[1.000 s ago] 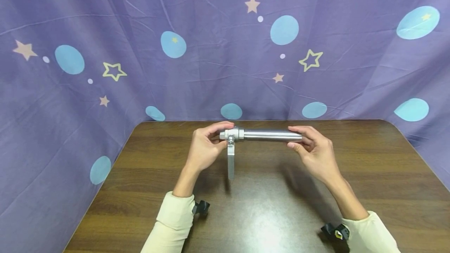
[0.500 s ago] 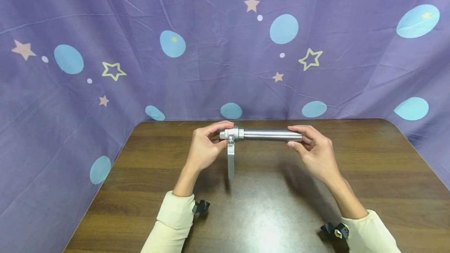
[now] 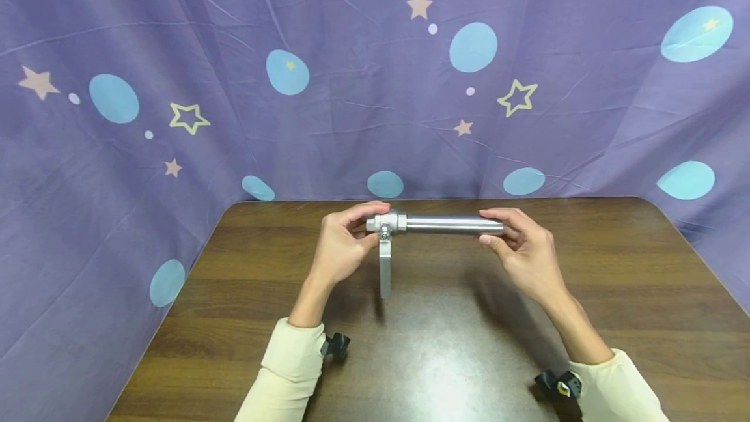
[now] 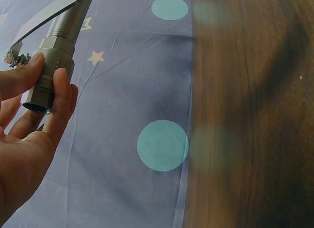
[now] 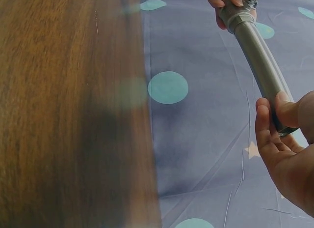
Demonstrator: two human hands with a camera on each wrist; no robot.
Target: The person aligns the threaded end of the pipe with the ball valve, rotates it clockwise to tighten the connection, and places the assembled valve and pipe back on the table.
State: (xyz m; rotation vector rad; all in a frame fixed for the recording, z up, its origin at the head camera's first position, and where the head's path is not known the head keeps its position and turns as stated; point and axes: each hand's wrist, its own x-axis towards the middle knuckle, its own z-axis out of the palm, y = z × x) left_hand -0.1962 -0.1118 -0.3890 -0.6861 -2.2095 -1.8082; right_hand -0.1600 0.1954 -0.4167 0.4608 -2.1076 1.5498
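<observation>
Purple curtain is hanging beyond the valve, and a table is lying beneath it. With the left hand we are gripping the valve's body; with the right hand, to the valve's right, we are pinching the far end of the pipe. Valve and pipe are sitting end to end, seemingly joined; tightness is not showing, so we are leaving any remaining tightening unjudged. We are counting one valve, one lever projecting from it toward us, one pipe, two hands.
</observation>
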